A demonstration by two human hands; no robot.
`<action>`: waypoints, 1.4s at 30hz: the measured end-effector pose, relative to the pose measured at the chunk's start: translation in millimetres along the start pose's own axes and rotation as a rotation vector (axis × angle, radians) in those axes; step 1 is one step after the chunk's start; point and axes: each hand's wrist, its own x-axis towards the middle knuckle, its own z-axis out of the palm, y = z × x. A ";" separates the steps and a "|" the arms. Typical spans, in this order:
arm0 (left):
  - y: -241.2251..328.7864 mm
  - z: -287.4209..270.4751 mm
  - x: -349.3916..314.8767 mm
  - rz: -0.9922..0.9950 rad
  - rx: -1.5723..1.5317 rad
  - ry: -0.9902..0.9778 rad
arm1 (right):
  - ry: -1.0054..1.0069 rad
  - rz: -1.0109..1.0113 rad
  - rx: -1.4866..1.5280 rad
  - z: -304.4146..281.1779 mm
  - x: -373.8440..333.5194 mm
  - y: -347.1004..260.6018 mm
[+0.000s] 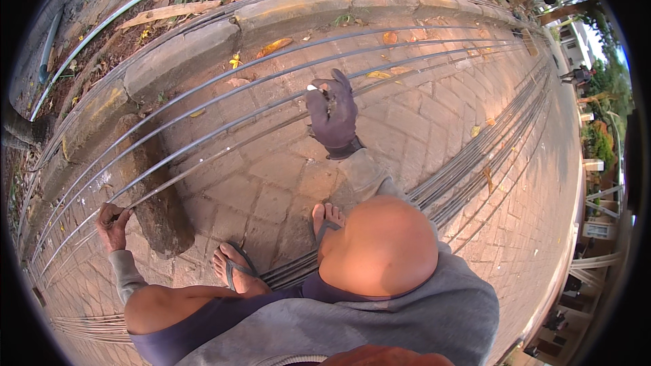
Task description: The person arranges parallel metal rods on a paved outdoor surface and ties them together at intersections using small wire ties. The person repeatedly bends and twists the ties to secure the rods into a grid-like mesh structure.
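Several long, thin grey metal rods (224, 132) run side by side from the lower left to the far right. They cross a rough brown block (169, 213). My left hand (112, 226), without a glove, has its fingers closed round the nearest rod beside the block. Farther right, my right hand (333, 114) wears a dark glove and is at the rods. Its curled fingers pinch a small white chalk-like piece (312, 87), whose tip sticks out on the left. The rest of that piece is hidden by the glove.
A stone kerb (291, 13) borders the brick paving behind the rods. More rods (488, 146) lie bundled at the right and pass beneath me. My sandalled feet (234, 268) are close to the block. Beyond the kerb are a pale pipe (122, 10), leaves and a wooden slat (169, 12).
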 end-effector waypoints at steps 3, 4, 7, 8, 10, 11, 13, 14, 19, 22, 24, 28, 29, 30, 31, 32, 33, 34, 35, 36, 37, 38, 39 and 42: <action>-2.0 -0.2 -0.3 -0.025 -0.015 -0.002 | 0.223 0.013 -0.352 -56.0 -9.4 35.8; -2.5 -0.5 -0.8 -0.035 -0.022 -0.004 | 0.242 0.005 -0.463 -73.5 -12.7 49.2; -4.6 -0.9 -0.8 -0.055 -0.035 -0.007 | 0.307 0.552 -0.141 -101.1 -28.9 78.3; -6.0 -0.8 -0.2 -0.051 -0.039 -0.008 | 0.318 0.585 -0.078 -105.5 -30.8 86.5; -9.4 -0.1 0.8 -0.020 -0.038 -0.012 | 0.278 0.564 -0.080 -108.3 -31.0 99.3; -11.2 -0.1 1.5 0.007 -0.034 -0.014 | 0.247 0.525 -0.097 -107.9 -28.6 104.7; -14.1 -0.2 0.9 0.016 -0.030 -0.020 | 0.175 0.417 -0.125 -105.5 -22.9 113.2; -15.4 -1.1 0.7 -0.003 -0.029 -0.022 | 0.161 0.465 -0.144 -104.8 -19.7 116.5; -16.9 -3.2 -0.8 -0.028 -0.011 -0.020 | 0.070 0.599 -0.142 -103.9 -10.3 128.0; -18.4 -2.1 0.4 -0.029 -0.017 -0.023 | 0.077 0.638 -0.164 -104.1 -5.4 131.1; -21.1 -2.1 1.0 -0.025 -0.018 -0.031 | 0.004 0.398 -0.250 -106.6 0.5 131.3; -25.9 -2.5 2.0 0.083 0.005 -0.032 | -0.226 0.122 -0.429 -112.9 9.9 131.4; -25.8 -2.6 2.1 0.075 -0.005 -0.033 | -0.253 0.089 -0.483 -114.1 9.4 132.4; -24.9 -2.4 1.8 0.065 -0.017 -0.033 | -0.256 0.080 -0.524 -114.7 7.1 134.1; -23.6 -1.9 1.7 0.035 -0.020 -0.035 | -0.267 0.056 -0.574 -114.9 3.1 136.7; -22.1 -2.2 1.4 0.004 -0.022 -0.038 | -0.231 0.083 -0.564 -115.3 -4.8 138.9; -20.3 -2.2 2.2 -0.024 -0.024 -0.037 | -0.197 0.094 -0.563 -114.9 -15.2 141.6; -18.6 -2.1 2.4 -0.025 -0.026 -0.037 | -0.161 0.100 -0.561 -115.2 -25.4 145.6; -17.4 -2.2 2.9 -0.025 -0.028 -0.031 | -0.209 0.152 -0.590 -114.7 -36.1 150.3; -16.9 -2.0 3.3 -0.012 -0.014 -0.018 | -0.258 0.201 -0.618 -112.5 -49.9 154.3; -16.7 -1.8 4.0 -0.004 -0.027 -0.035 | -0.308 0.254 -0.647 -111.8 -67.8 156.7; -16.7 -1.4 5.1 0.021 -0.022 -0.050 | -0.402 0.346 -0.619 -109.8 -94.9 152.7; -17.0 -1.3 5.9 0.065 0.001 -0.043 | -0.523 0.499 -0.614 -103.9 -114.7 150.2; -17.7 -3.1 4.1 -0.032 -0.036 -0.052 | -0.229 0.792 -0.410 -91.6 -150.9 138.7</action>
